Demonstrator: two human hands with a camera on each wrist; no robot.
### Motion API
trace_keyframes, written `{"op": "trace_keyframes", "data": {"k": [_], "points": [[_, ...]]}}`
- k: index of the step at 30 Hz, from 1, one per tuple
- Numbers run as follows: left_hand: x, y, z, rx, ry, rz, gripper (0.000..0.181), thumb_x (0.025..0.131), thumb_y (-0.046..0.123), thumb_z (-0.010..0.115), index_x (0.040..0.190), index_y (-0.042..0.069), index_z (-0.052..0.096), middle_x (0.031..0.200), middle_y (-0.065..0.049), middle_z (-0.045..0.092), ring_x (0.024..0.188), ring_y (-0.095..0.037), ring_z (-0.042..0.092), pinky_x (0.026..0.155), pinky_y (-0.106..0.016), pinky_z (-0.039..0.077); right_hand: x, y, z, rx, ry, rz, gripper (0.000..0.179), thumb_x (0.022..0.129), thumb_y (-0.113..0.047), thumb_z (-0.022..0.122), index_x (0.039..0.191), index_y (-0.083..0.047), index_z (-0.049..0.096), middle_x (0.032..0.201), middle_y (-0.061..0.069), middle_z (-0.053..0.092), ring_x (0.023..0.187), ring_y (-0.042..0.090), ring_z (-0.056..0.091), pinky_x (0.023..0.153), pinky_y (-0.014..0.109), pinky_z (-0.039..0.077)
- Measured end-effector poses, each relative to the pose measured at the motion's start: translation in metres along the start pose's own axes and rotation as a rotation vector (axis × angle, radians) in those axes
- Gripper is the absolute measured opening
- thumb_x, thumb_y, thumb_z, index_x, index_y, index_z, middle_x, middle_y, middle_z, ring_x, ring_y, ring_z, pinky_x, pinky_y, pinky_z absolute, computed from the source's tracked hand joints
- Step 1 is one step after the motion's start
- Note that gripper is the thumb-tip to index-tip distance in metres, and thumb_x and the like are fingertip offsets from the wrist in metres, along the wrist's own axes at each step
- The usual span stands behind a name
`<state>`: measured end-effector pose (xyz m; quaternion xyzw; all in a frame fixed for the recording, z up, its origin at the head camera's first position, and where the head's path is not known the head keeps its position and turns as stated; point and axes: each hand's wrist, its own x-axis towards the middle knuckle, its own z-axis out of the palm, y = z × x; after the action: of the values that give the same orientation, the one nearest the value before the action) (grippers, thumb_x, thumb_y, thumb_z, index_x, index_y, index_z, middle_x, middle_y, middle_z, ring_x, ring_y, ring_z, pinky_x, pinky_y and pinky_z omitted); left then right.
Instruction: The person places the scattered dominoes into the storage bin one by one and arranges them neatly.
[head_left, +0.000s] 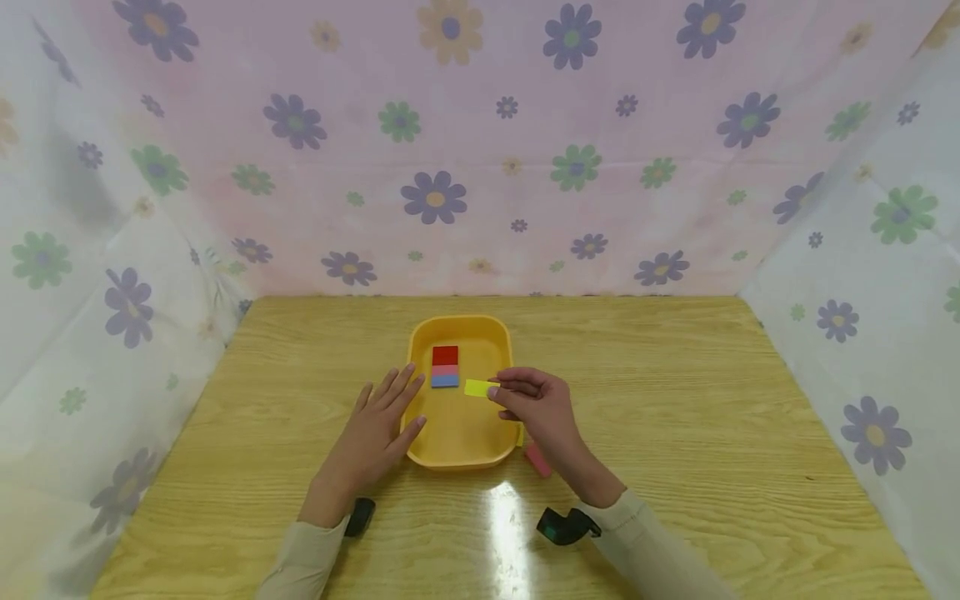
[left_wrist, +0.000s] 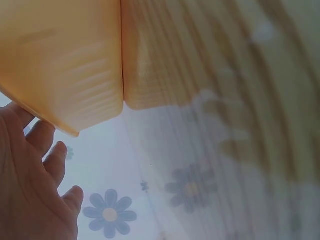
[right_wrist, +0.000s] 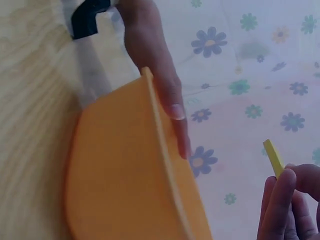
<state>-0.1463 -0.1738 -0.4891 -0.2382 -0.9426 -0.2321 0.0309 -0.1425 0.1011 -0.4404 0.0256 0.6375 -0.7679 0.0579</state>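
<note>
Pinched between the thumb and fingers of your right hand [head_left: 543, 408] is a slim yellow block [head_left: 478, 388]. On the wooden table [head_left: 652, 400] before you stands the orange tray [head_left: 459, 433], your left hand [head_left: 378, 429] spread at its left rim. Inside, red [head_left: 446, 355], pink [head_left: 445, 370] and blue [head_left: 445, 381] blocks form a touching column, red farthest from you. Your yellow block juts leftward from the grip, long axis roughly side to side, free end near the blue one but apart; your left fingertips are nearer that column. Outside, by the tray's right wall, lies a loose pink piece [head_left: 537, 460]; a yellow sliver [head_left: 521, 435] there is too hidden to identify.
</note>
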Motion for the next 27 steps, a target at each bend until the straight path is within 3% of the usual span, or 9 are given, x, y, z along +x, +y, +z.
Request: {"op": "trace_keyframes", "data": {"k": [6,11,15,17,27], "points": [[0.001,0.001,-0.001,0.016,-0.002,-0.004,0.064,0.106,0.041,0.051,0.160,0.012,0.035,0.169,-0.006,0.022,0.156,-0.034,0.018,0.121,-0.066,0.010,0.024,-0.014,0.015,-0.015,0.011,-0.027,0.021,0.087,-0.005,0.079,0.105,0.001,0.072,0.102,0.008,0.075,0.088,0.022,0.074,0.068,0.031,0.062],[0.001,0.002,-0.002,0.023,-0.005,-0.008,0.064,0.106,0.041,0.051,0.160,0.012,0.035,0.170,-0.006,0.021,0.156,-0.033,0.018,0.122,-0.066,0.010,0.043,-0.019,0.027,-0.042,-0.007,-0.074,0.021,0.086,-0.007,0.080,0.104,0.001,0.072,0.099,0.010,0.073,0.085,0.022,0.075,0.067,0.033,0.063],[0.001,0.002,-0.001,0.029,-0.003,-0.007,0.064,0.105,0.041,0.051,0.159,0.012,0.036,0.169,-0.006,0.022,0.156,-0.034,0.018,0.121,-0.066,0.010,0.058,-0.018,0.034,-0.094,-0.042,-0.104,0.023,0.087,-0.008,0.080,0.105,0.004,0.072,0.098,0.012,0.072,0.082,0.020,0.075,0.072,0.044,0.063],[0.001,0.002,-0.001,0.029,0.000,-0.006,0.063,0.105,0.041,0.051,0.159,0.012,0.036,0.169,-0.006,0.022,0.156,-0.034,0.019,0.121,-0.067,0.011,0.065,-0.015,0.037,-0.132,-0.054,-0.109,0.024,0.088,-0.008,0.080,0.106,0.006,0.071,0.098,0.014,0.071,0.084,0.028,0.076,0.073,0.045,0.063],[0.001,0.002,-0.002,0.030,0.000,0.001,0.063,0.106,0.040,0.051,0.160,0.012,0.036,0.169,-0.007,0.023,0.156,-0.035,0.019,0.120,-0.068,0.012,0.088,0.000,0.049,-0.390,-0.104,-0.099,0.023,0.085,0.001,0.078,0.104,0.011,0.069,0.094,0.020,0.069,0.084,0.044,0.073,0.075,0.051,0.061]]}}
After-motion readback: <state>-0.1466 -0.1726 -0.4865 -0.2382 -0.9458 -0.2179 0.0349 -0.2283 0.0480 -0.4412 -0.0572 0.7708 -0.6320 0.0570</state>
